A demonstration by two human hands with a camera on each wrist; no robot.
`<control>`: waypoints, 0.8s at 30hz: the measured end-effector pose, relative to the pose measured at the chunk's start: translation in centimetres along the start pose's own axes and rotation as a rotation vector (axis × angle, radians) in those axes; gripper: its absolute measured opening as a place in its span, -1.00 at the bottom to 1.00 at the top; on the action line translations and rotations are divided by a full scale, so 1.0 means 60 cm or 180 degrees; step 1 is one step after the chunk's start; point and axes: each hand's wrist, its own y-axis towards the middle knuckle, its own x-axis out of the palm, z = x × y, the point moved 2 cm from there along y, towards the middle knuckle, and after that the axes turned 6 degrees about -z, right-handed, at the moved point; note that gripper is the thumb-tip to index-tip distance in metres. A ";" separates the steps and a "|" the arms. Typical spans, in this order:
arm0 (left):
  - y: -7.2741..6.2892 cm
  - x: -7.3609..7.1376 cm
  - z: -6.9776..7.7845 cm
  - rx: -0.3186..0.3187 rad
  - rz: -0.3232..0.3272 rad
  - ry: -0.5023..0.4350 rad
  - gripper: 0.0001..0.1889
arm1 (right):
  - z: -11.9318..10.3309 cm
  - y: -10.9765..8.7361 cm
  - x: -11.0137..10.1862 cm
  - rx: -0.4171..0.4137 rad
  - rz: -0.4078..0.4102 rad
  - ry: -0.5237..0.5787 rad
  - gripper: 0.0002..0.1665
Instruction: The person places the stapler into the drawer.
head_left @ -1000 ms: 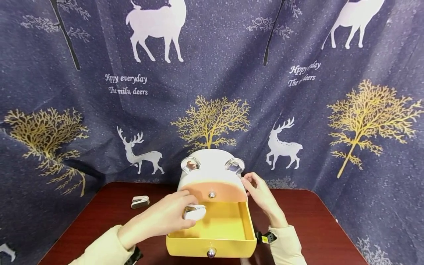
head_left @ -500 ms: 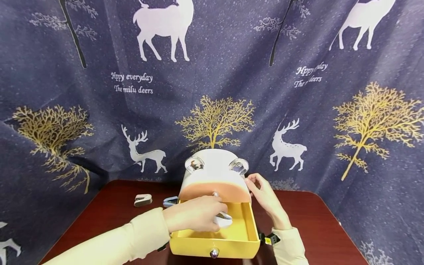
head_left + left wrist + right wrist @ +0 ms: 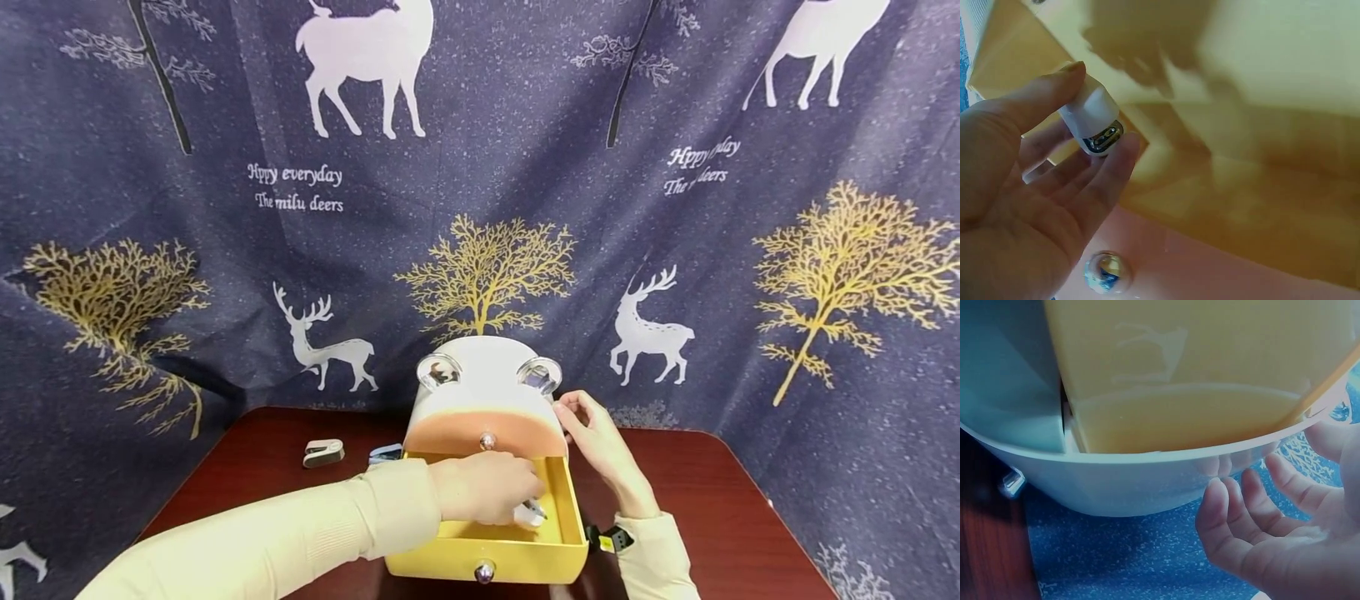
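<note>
Over the pulled-out yellow drawer (image 3: 442, 562), my left hand (image 3: 491, 490) pinches a small white stapler (image 3: 528, 517) between thumb and fingers. The left wrist view shows the stapler's metal anvil end (image 3: 1105, 137) and the drawer's inner walls beyond it. My right hand (image 3: 602, 446) is at the right side of the white frog-shaped desk cabinet (image 3: 483, 375). Its fingers are loosely bent, with the fingertips (image 3: 1215, 494) at the cabinet's outer wall; contact is hard to tell.
Left of the cabinet, on the dark red table (image 3: 720, 517), lie a white stapler (image 3: 324, 452) and a blue stapler (image 3: 386, 454), the latter partly hidden. An orange upper drawer front (image 3: 450, 433) with a round knob (image 3: 487, 441) sits above the yellow drawer. Patterned cloth hangs behind.
My left hand has carried the white stapler rightward inside the yellow drawer, and lower toward its right front. The blue stapler has come into view behind the left arm. My right hand stays put.
</note>
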 end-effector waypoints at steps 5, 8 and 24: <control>0.023 -0.003 0.002 0.0220 0.0010 0.0111 -0.79 | 0.011 0.006 -0.001 0.0043 0.0004 -0.0021 -0.76; 0.037 -0.004 0.001 0.0395 -0.0060 0.0175 -0.78 | 0.000 0.001 -0.002 0.0038 0.0004 -0.0026 -0.77; 0.065 0.032 -0.001 0.0639 -0.0280 0.0591 -0.71 | -0.012 -0.004 0.000 -0.0040 -0.0040 0.0059 -0.77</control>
